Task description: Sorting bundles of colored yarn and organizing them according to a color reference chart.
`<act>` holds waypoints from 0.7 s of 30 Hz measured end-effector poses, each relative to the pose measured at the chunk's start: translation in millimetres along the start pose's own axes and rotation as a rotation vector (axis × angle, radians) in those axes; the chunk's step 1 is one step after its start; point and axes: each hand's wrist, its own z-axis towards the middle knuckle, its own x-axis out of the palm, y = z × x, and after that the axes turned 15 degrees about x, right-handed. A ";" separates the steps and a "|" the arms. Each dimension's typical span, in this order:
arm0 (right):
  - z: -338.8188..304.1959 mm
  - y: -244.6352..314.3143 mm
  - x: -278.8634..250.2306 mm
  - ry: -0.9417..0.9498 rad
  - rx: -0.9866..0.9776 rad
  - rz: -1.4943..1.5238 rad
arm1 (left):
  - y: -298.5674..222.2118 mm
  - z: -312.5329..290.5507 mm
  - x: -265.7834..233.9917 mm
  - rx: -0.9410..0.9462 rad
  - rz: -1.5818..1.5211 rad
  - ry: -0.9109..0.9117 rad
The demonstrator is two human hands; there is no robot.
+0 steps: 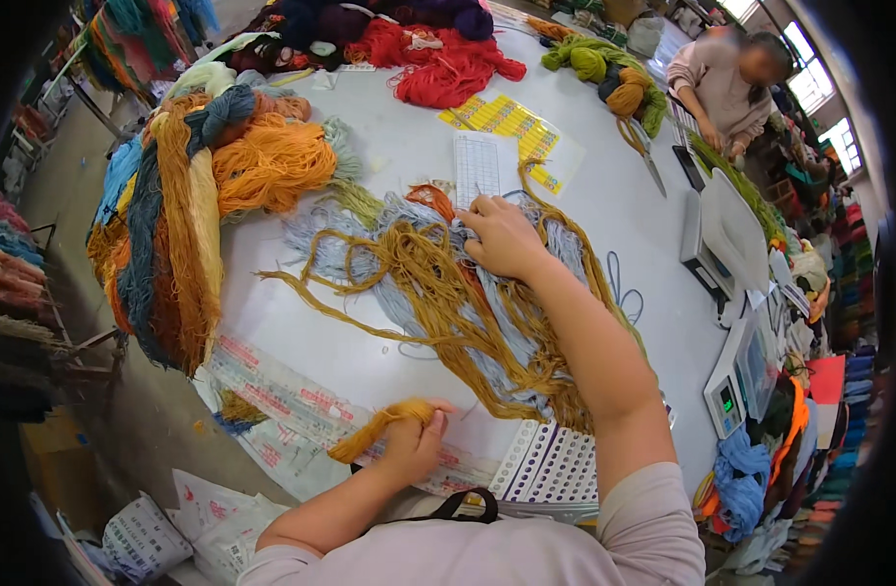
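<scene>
My left hand (413,447) is closed around a short, folded bundle of golden-yellow yarn (368,434) near the front edge of the table. Reaching across the table, my right hand (502,237) has its fingers bent into the upper end of a yarn pile, where pale blue-grey strands (399,213) show at the fingertips. Over the pale strands lie tangled mustard-brown skeins (433,278), with loose ends trailing to the left. A bit of rust-orange yarn (430,198) pokes out beside my right hand. Just beyond the fingers lies a white printed sheet (477,161).
Thick orange yarn (272,161) and dark blue hanks hang over the table's left edge. Red yarn (448,68) and yellow sheets (507,132) are at the back. Scissors (648,156) and a digital scale (726,396) sit on the right. Another person (731,88) works at the far right.
</scene>
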 end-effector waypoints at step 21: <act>-257.2 162.7 -15.4 0.339 0.374 1.382 | -110.6 -3.9 -37.7 -0.313 -0.808 0.001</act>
